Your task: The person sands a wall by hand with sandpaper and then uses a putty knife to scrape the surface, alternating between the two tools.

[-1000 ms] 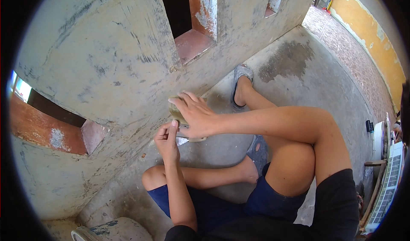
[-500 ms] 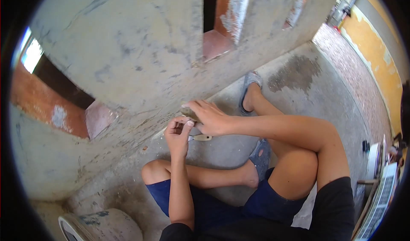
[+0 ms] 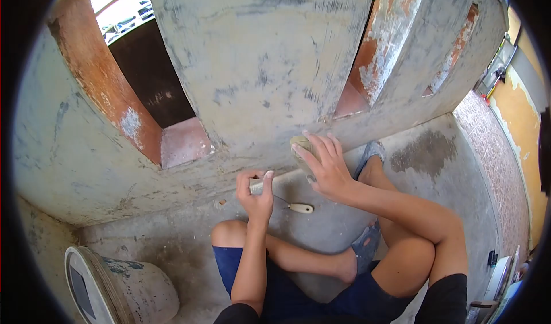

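My right hand [image 3: 330, 172] grips an olive-tan block [image 3: 302, 150], which looks like a sanding block, close to the foot of the wall. Its fingers lie over the block's top and side. To the left, my left hand [image 3: 256, 197] is raised with thumb and forefinger tips together in a pinch; whatever they hold, if anything, is too small to make out. A putty knife with a cream handle [image 3: 301, 208] lies on the floor between my hands and my legs, its blade partly hidden by my left hand.
A worn plastered wall [image 3: 258, 65] with narrow openings rises in front of me. A stained white bucket [image 3: 138, 286] lies tilted at lower left. My crossed legs and grey shoes rest on the concrete floor [image 3: 189, 255], which has a dark damp patch [image 3: 425, 151].
My hands have come apart: the right moved right with the block, away from the left. The view has shifted, showing more of the wall and bucket.
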